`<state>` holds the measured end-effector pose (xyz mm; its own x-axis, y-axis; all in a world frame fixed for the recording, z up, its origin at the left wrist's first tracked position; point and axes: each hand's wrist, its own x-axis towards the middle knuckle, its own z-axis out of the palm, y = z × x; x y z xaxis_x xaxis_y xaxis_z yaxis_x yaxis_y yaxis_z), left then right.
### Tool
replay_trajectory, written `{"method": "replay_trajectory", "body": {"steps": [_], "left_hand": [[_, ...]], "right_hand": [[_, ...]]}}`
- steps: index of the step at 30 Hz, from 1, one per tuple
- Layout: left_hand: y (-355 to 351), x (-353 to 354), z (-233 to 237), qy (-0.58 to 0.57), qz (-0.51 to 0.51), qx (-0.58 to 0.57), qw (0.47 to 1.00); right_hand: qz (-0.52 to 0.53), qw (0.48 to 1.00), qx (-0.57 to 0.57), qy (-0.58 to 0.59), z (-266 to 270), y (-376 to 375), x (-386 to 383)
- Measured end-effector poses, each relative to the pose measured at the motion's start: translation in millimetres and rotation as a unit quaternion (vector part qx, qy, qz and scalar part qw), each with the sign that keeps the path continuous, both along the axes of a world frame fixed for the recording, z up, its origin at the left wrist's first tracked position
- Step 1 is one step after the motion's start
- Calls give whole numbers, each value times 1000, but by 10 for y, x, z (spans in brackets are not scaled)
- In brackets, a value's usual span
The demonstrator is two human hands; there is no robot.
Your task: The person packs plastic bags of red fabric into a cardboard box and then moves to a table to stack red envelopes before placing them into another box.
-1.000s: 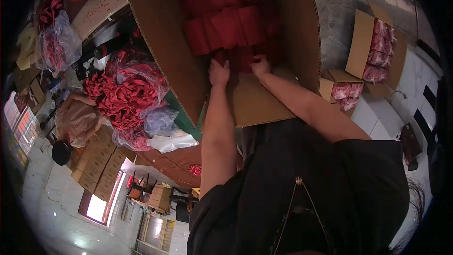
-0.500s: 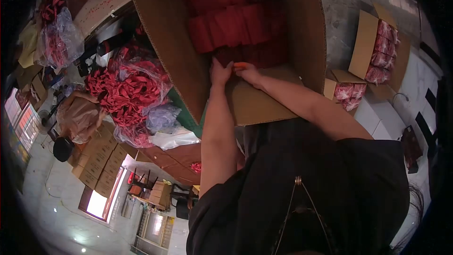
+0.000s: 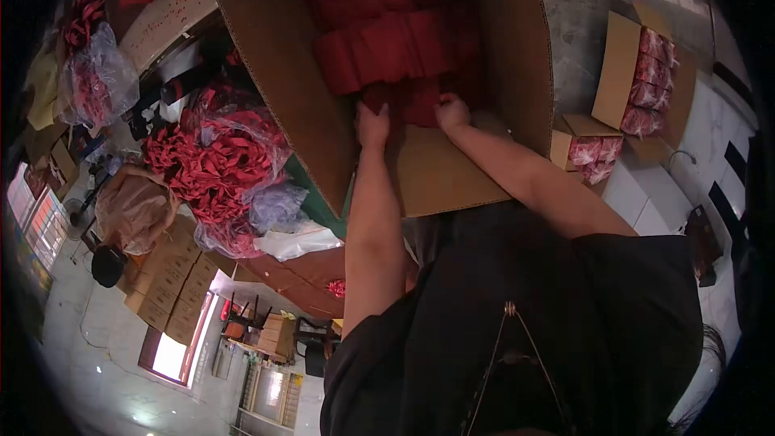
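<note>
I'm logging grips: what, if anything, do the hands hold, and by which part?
The left hand and right hand have their fingers at opposite sides of a red item in the carton; whether they grip it cannot be told.

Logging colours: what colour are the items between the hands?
Red items, clearest in the head view.

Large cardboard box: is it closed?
No, the large cardboard box is open, with the left hand and right hand inside it.

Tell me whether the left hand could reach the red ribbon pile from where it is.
Probably not straight across: the left hand is inside the big cardboard box, whose side wall stands between it and the red ribbon pile.
</note>
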<state>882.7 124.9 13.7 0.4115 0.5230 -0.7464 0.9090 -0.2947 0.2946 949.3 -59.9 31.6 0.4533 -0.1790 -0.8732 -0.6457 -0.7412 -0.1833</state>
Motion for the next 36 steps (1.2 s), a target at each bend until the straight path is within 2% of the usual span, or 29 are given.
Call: {"method": "replay_trajectory", "body": {"steps": [2,3,5,6,8,9,10,12,14,16,18,21,22,24,25,27,28,30,36], "left_hand": [[-67,-9,-65,-9,-13,25,1000],[-94,14,-69,-10,-12,25,1000],[-130,151,75,12,-77,-26,997],[-123,203,146,11,-76,-26,997],[-89,227,211,9,-39,-72,997],[-43,210,218,8,-39,-71,997],[17,134,149,-19,-68,-66,995],[78,43,99,-40,-96,-63,993],[81,39,59,53,-45,-75,995],[11,87,125,57,-59,-52,995],[-24,98,116,60,-71,-28,995],[-27,-52,-67,7,-42,2,999],[-24,-58,-117,-1,-35,12,999],[-21,-65,-116,-5,-31,22,999],[-24,-56,-74,7,-40,16,999],[-35,23,-18,15,-47,12,999],[-49,15,3,24,-39,6,999],[-52,62,31,29,-29,2,999],[-36,81,44,36,-28,-3,999]], "right_hand": [[2,995,68,-68,-73,102,-170],[2,995,68,-69,-46,135,-208],[58,981,173,-59,147,265,-206],[59,981,173,-59,79,366,-262],[-15,963,263,-54,-182,503,-462],[-75,934,349,-26,-254,502,-495],[-74,933,350,-26,-246,486,-460],[1,914,404,27,-127,348,-370],[82,959,267,-43,-33,169,-138],[27,997,2,-74,165,9,129],[-47,991,-107,-72,32,-158,290],[6,993,-92,-74,-428,-407,240],[8,993,-91,-75,-360,-375,297],[24,996,-80,22,-131,-308,348],[22,996,-81,25,-148,-326,280],[60,997,40,4,-209,-324,205],[59,997,40,7,-210,-278,127],[121,987,-47,-92,-252,-124,62],[33,998,-46,-24,-218,-49,70]]}}
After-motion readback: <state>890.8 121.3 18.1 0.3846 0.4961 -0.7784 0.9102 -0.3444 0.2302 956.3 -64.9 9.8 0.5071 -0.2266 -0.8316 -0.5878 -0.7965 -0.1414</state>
